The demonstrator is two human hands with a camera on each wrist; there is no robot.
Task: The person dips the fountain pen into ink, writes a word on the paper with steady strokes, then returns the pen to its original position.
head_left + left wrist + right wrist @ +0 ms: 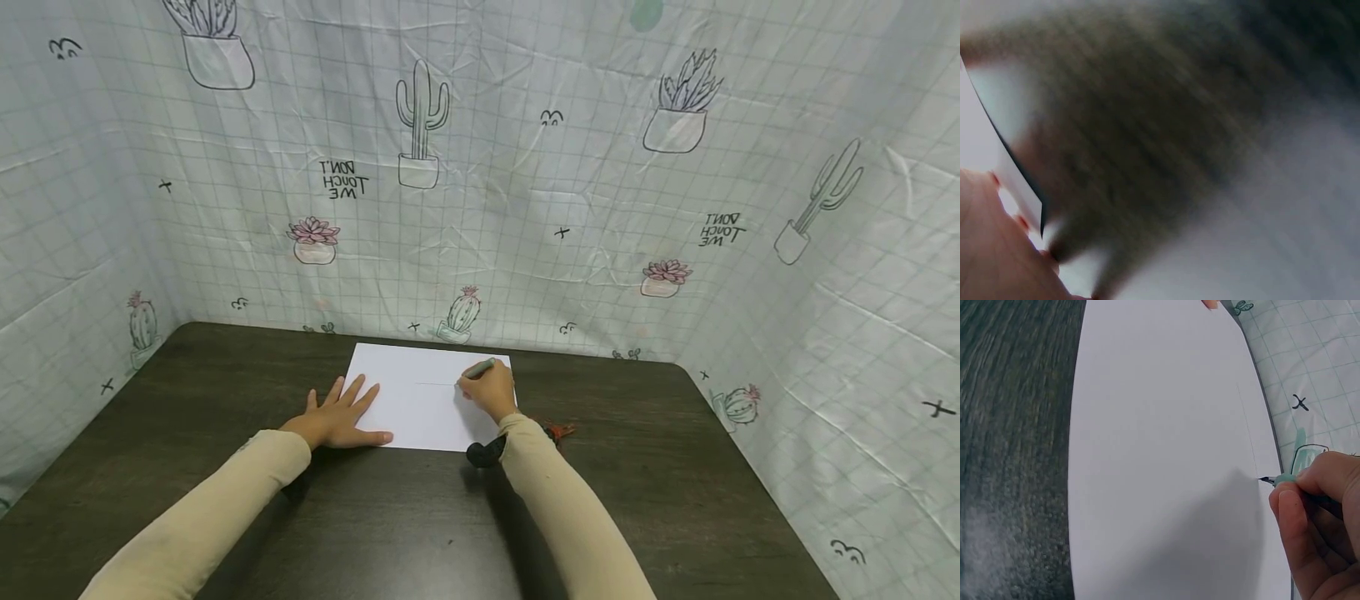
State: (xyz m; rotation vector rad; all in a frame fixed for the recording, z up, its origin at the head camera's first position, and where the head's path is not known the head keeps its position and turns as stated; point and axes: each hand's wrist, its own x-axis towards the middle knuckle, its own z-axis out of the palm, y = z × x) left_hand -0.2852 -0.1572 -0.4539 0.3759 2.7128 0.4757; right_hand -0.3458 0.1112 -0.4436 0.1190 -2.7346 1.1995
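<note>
1. Pinching a fountain pen (478, 368), the right hand (491, 392) sits far right on white paper (423, 421); the left hand (340, 418) spreads across its left edge.
2. Left wrist: paper corner beside the left hand.
3. Right wrist: nib (1266, 480) touches a thin line (1246, 425).

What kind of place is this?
Probably a small desk corner set up for writing or drawing: a dark table, pale checked cloth with cactus pictures behind it and at both sides, and white paper with a pen on it.
</note>
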